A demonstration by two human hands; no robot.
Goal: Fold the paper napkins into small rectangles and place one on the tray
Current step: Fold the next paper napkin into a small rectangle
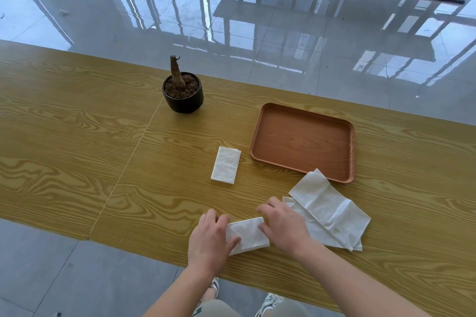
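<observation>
A white paper napkin (pixel 248 235), folded into a small rectangle, lies near the table's front edge between my hands. My left hand (pixel 210 238) holds its left end, thumb on top. My right hand (pixel 282 226) presses down on its right end. A second folded napkin (pixel 226 168) lies flat further back, left of the brown tray (pixel 304 110). The tray holds nothing. Unfolded white napkins (pixel 332 210) lie overlapped to the right of my right hand, one corner touching the tray's near rim.
A black pot (pixel 183 100) with soil and a bare stump stands at the back, left of the tray. The wooden table (pixel 77 136) has a seam running diagonally from the pot toward the front edge. Glossy floor and black table bases lie beyond.
</observation>
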